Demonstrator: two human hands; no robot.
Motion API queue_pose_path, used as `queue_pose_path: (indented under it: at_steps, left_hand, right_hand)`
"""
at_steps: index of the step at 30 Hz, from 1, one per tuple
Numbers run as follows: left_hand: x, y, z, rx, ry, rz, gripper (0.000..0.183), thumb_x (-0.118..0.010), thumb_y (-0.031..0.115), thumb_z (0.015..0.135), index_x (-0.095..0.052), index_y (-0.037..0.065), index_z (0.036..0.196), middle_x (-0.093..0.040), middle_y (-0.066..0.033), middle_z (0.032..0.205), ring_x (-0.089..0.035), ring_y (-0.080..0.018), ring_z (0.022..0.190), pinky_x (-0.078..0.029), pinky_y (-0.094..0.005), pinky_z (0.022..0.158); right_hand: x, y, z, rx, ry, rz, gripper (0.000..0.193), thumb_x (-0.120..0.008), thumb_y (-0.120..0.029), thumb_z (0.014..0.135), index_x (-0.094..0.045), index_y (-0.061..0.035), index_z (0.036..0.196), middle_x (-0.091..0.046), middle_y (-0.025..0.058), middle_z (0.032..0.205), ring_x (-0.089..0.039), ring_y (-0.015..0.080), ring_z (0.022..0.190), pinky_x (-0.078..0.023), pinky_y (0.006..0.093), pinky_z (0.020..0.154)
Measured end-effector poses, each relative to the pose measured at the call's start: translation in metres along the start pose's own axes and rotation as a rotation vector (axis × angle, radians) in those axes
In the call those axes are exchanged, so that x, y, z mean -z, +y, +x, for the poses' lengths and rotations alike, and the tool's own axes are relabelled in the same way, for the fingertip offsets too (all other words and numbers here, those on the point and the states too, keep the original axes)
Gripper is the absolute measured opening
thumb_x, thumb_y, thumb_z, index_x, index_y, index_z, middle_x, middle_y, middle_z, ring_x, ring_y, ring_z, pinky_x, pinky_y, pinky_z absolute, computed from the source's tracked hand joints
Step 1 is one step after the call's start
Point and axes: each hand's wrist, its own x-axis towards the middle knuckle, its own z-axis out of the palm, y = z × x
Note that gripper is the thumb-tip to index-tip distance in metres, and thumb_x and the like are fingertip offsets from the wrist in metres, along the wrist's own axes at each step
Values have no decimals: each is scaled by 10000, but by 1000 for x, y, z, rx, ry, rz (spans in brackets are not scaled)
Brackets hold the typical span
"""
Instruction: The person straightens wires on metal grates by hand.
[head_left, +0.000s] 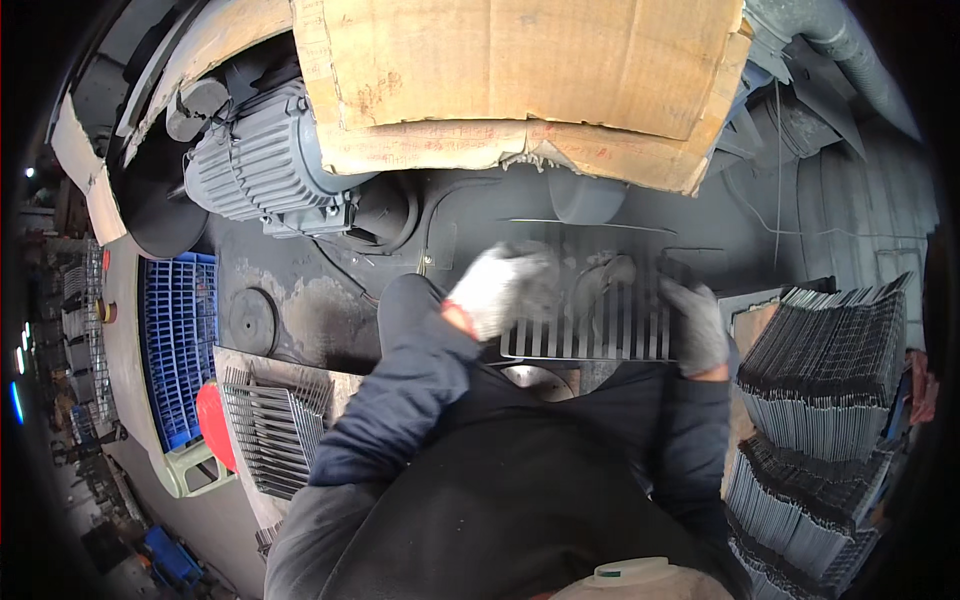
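Observation:
A flat metal grate (pixel 590 335) with parallel bars and a straight near rim is in front of me, above my lap. My left hand (pixel 500 290), in a whitish glove, closes over its upper left part; the fingertips are smeared by motion. At the grate's right edge, my right hand (pixel 700 328) grips it in a greyer glove, its fingers also partly blurred. The grate's far side fades into a dark, blurred area. Beyond it, a rounded grey part (pixel 587 195) shows under the cardboard. A shiny round metal piece (pixel 538 380) lies just below the near rim.
Cardboard (pixel 520 70) covers the machine ahead. A grey electric motor (pixel 265 160) stands at the far left. Tall stacks of similar grates (pixel 820 350) rise on my right. More grates (pixel 270 430) lean on my left, near a blue plastic crate (pixel 180 345) and a red round object (pixel 213 425).

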Motion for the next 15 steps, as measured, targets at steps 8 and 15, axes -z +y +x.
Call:
queue_pose_path:
  at_steps: [8,15]
  left_hand:
    - [42,23,-13,25,2,133,209,-650,223,1049,-678,16,1042,-680,-82,796,-667,-201,635,-598,-388,600]
    - [-16,-22,35,-91,15,139,173,-679,140,1024,-680,-25,1079,-687,-69,816,-654,-166,669,-558,-324,609]
  right_hand:
    - [-39,18,9,-63,61,-365,294,-638,-195,1057,-739,37,1205,-764,79,1102,-708,151,1031,-566,278,879]
    - [38,-2,-2,114,131,-67,295,-713,-164,1006,-742,24,1232,-778,84,1078,-733,164,926,-580,291,831]
